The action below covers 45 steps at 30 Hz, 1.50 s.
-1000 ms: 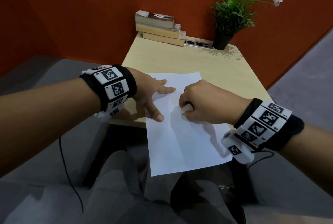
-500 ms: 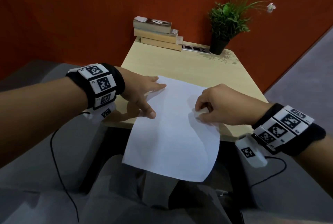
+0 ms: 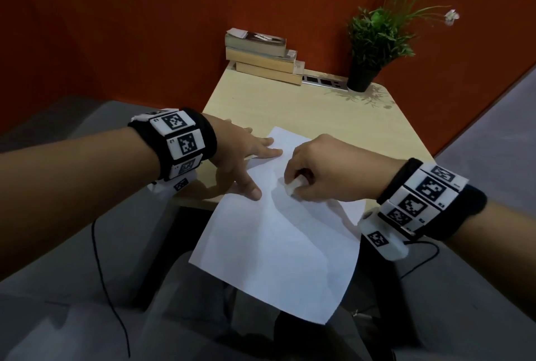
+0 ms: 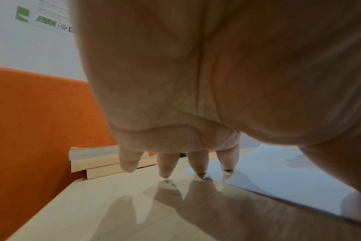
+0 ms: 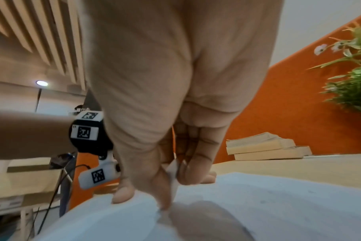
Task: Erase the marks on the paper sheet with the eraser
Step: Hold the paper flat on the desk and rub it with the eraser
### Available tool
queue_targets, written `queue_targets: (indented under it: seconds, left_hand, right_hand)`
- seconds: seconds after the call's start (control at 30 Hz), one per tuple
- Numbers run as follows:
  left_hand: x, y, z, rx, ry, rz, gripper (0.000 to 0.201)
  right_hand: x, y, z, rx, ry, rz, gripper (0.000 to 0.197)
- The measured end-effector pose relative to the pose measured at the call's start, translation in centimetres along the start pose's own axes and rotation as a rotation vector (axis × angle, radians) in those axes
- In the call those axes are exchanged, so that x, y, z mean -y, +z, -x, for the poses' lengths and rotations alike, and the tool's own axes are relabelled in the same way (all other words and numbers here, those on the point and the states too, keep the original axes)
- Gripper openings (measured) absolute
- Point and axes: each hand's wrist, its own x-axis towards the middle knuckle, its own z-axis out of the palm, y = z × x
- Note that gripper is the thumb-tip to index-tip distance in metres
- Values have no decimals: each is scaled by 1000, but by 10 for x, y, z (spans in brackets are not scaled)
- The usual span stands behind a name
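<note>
Head view: pale wood table [image 3: 304, 111], orange wall [image 3: 145, 27].

Paper on the table

The paper [image 3: 278, 233] hangs over the table's [image 3: 304, 111] near edge; books [image 3: 261, 59] and plant [image 3: 374, 38] stand behind.

White paper sheet [image 3: 278, 233], white eraser [image 3: 291, 188], orange wall [image 3: 145, 27], beige table [image 3: 304, 111], blk/white checkered wristbands [image 3: 181, 140].

Head view: high, angled forward-down over table [image 3: 304, 111], both wrists in frame. Left wrist view: low under palm, facing forward along table toward books [image 4: 93, 161]. Right wrist view: close behind fingers, same heading. Shared across all: paper sheet [image 3: 278, 244], books.
</note>
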Motion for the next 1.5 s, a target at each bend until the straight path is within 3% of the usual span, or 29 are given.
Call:
queue_targets:
  seconds: [0.13, 0.3, 0.47, 0.63, 0.8, 0.97, 1.17, 1.37, 1.5]
  left_hand:
    - [1, 1, 2, 9, 3, 6, 123]
    - [-1, 3, 2, 14, -3, 0, 125]
    - [-2, 1, 4, 21, 1, 14, 123]
    - [0, 3, 2, 28, -6, 30, 123]
    - [1, 4, 1, 22, 1, 37, 123]
    - [-2, 1, 3, 29, -13, 47, 126]
    - [-5, -6, 8, 37, 1, 128, 116]
    - [-15, 1, 11, -11, -45, 19, 117]
    - [-13, 2, 10, -3, -58, -2, 118]
  right_hand:
    - [-2, 2, -5, -30, -8, 54, 14]
    - [-4, -1, -4, 74, -32, -4, 24]
    - [-6, 3, -15, -26, -6, 22, 23]
    - [-6, -4, -15, 96, 7, -34, 20]
    - [-4, 2, -24, -18, 33, 4, 22]
    - [-4, -10, -22, 114, 43, -13, 21]
    - [-6, -8, -22, 32, 64, -28, 24]
    - [-7, -8, -23, 51, 55, -43, 24]
    - [-4, -3, -32, -19, 53, -4, 21]
